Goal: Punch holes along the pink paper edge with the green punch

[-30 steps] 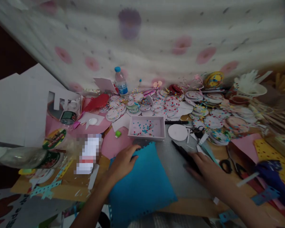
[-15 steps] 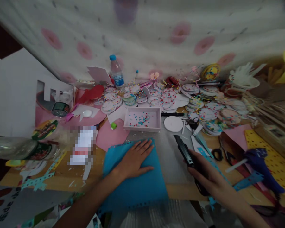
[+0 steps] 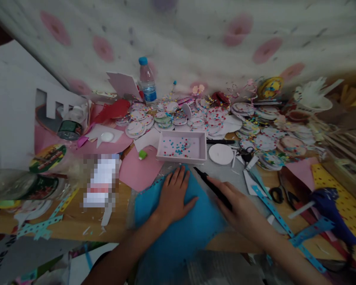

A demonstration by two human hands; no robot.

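A blue sheet (image 3: 178, 237) with small holes along its edges lies turned at an angle on a grey mat (image 3: 240, 178), its near part hanging past the table edge. My left hand (image 3: 173, 196) rests flat on it, fingers stretched toward its far corner. In my right hand (image 3: 233, 202) is a black utility knife (image 3: 215, 188), fingers wrapped round its handle. Its tip points left and away, close to the sheet's far right edge; whether it touches cannot be made out. Just beyond stands a pinkish-white box (image 3: 182, 148) holding red and blue confetti dots.
White paper discs (image 3: 221, 154) with confetti lie in piles at the back. A water bottle (image 3: 147, 81) stands behind them. On the right are scissors (image 3: 280, 192), a blue glue gun (image 3: 334, 209) and cut blue strips (image 3: 269, 208). A clear bottle (image 3: 20, 184) lies at the left.
The blue sheet has turned, so a corner now points away from me. My right hand has brought the knife left, to the sheet's edge. My left hand stays flat on the sheet.
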